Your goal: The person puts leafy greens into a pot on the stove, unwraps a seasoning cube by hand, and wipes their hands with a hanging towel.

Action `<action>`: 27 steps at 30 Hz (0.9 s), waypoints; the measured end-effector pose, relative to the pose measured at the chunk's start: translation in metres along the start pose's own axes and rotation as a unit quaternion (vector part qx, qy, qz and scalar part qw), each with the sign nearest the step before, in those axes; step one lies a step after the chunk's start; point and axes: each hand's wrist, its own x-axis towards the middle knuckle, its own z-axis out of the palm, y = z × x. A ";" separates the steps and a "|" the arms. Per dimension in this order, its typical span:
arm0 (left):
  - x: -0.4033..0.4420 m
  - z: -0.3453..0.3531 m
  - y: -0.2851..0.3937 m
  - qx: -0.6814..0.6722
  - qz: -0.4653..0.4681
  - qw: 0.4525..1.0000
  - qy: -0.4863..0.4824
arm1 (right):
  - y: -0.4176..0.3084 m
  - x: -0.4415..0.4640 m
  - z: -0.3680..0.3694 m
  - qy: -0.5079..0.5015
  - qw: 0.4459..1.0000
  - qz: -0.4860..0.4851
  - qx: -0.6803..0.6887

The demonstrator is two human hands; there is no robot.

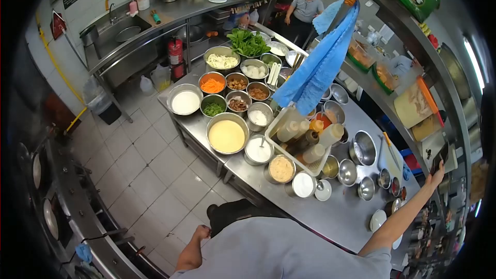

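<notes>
My left hand (pixel 203 232) hangs low beside my body over the tiled floor. Its fingers are curled and nothing shows in them. My right hand (pixel 437 173) reaches far out to the right, at the edge of the shelf, with its fingers around a dark flat object (pixel 440 158) that looks like a phone. Left of that hand, a cutting board (pixel 391 151) and a knife with a yellow handle (pixel 386 137) lie on the steel counter (pixel 330 222). White bowls (pixel 377 220) stand nearer to me, below my right forearm.
Bowls of shredded carrot (pixel 212 83), yellow liquid (pixel 226 133) and leafy greens (pixel 249 42) crowd the counter. A white basket (pixel 273 135) holds squeeze bottles. A blue cloth (pixel 320 62) hangs above it. Stoves (pixel 77 222) line the left; another person (pixel 306 10) stands at the back.
</notes>
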 end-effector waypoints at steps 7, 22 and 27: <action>0.042 -0.057 0.008 -0.144 0.028 0.986 0.074 | 0.000 0.016 -0.031 -0.006 0.986 0.035 0.166; 0.048 -0.126 0.021 -0.238 0.005 0.961 0.143 | 0.007 0.006 -0.017 0.008 0.984 0.021 0.177; 0.033 -0.099 0.023 -0.242 0.003 0.964 0.114 | 0.016 0.017 -0.044 -0.135 0.928 0.046 0.344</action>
